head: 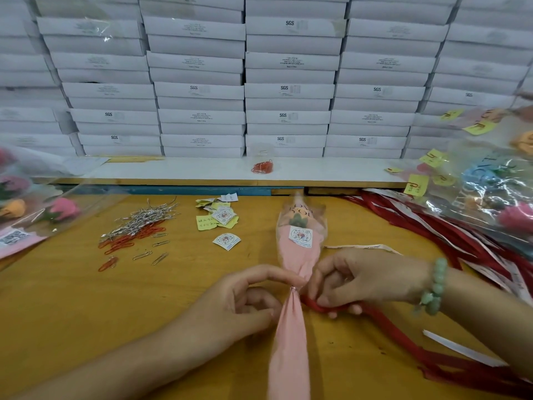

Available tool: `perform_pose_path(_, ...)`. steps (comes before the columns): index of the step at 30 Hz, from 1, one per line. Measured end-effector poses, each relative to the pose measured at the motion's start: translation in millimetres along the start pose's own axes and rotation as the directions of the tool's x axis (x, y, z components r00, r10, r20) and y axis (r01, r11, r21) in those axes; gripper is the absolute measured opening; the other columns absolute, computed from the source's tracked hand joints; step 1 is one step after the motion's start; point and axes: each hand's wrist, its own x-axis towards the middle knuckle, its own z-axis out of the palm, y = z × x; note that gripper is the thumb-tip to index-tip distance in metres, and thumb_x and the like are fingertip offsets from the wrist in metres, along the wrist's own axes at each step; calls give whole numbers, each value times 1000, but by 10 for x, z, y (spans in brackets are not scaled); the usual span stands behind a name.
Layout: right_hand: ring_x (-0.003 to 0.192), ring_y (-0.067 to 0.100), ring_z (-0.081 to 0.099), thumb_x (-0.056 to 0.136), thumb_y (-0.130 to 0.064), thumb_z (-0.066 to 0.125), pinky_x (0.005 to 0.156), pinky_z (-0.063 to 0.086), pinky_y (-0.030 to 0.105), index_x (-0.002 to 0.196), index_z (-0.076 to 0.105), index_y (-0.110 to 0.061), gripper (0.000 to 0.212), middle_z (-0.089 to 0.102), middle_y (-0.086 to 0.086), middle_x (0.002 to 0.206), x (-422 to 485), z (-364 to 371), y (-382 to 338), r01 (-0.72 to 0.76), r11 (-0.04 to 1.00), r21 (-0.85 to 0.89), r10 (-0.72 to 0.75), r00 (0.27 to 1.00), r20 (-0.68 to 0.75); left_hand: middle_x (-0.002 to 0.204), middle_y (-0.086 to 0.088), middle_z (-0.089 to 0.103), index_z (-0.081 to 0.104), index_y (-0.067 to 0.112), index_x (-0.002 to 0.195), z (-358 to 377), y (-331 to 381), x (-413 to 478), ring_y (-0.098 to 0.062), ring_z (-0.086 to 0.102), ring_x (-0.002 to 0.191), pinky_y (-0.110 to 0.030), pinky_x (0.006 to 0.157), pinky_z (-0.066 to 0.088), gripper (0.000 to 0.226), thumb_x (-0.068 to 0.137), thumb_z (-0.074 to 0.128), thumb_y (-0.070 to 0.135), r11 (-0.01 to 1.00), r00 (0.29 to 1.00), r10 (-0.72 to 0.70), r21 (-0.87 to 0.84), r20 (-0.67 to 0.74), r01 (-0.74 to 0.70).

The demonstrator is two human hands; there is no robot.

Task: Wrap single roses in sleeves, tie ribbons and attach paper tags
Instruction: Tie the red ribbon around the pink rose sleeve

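A single rose in a pink paper and clear plastic sleeve [300, 249] lies lengthwise on the yellow table [72, 307], bloom end away from me, a round printed sticker on its front. The sleeve is pinched in at a narrow waist with a small metal tie. My left hand [245, 301] pinches that waist from the left with thumb and forefinger. My right hand [360, 281] grips a red ribbon [326, 308] just right of the waist, fingers curled round it. The ribbon trails off to the lower right.
Silver twist ties and red and silver paper clips [135, 229] lie at the left centre, paper tags and stickers [219, 217] behind them. Red and white ribbons [450, 235] fan out at right. Wrapped roses lie at both sides. White boxes [288, 90] are stacked behind.
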Motion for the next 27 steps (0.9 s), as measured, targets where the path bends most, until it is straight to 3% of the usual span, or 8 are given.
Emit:
perform_pose_path(3,49,3,56,89,-8,63,51,38,19,93,52,-11,12,69,-2,72,50,154,-18,21,996,83,-18,999,-30,92,21,64,57,53,119,40,11,-17,4,55,73,-14,65,44,59,86,60,4,987,998,55,148,-7,-53)
perform_pose_path(8,56,8,62,89,-4,61,53,46,21,87,40,-13,23,68,3,74,10,194,-68,-22,974,226,23,1000,-1,98,22,54,39,66,125,77,-29,-38,-4,45,63,-19,61,43,70,84,65,16,920,991,123,381,-50,-95)
perform_pose_path(11,60,9,62,89,-6,61,53,48,17,86,43,-13,19,66,5,77,-5,163,-84,-37,973,229,32,999,26,93,17,55,39,62,125,78,-47,-36,-2,46,67,-14,63,39,67,88,66,13,878,987,156,464,-50,-115)
perform_pose_path(14,57,7,60,93,-13,58,51,49,16,94,52,-11,7,67,-1,73,-8,98,-70,-69,985,156,66,997,24,93,19,52,38,56,123,81,-46,-44,0,49,83,-8,70,38,57,91,64,18,792,975,218,593,-51,-147)
perform_pose_path(18,48,1,52,96,-20,53,46,42,15,107,59,-21,12,65,-7,64,-6,-168,95,-123,984,-129,88,965,-245,96,26,40,31,54,124,55,-35,-79,1,45,96,-10,78,38,46,93,55,30,585,949,311,798,-55,-145)
perform_pose_path(22,44,2,47,96,-18,53,44,40,19,120,55,-32,28,61,-7,58,-72,-526,403,-211,969,-128,126,869,-479,92,24,45,34,54,120,63,-4,-101,-3,48,92,-17,78,41,37,95,51,32,614,938,341,769,-59,-175)
perform_pose_path(27,37,3,45,95,-14,52,40,39,18,134,49,-20,39,59,-6,51,-168,-876,754,-400,912,-90,241,701,-671,96,20,52,39,54,116,52,-3,-116,-8,53,90,-23,70,46,30,95,51,36,673,908,405,707,-109,-216)
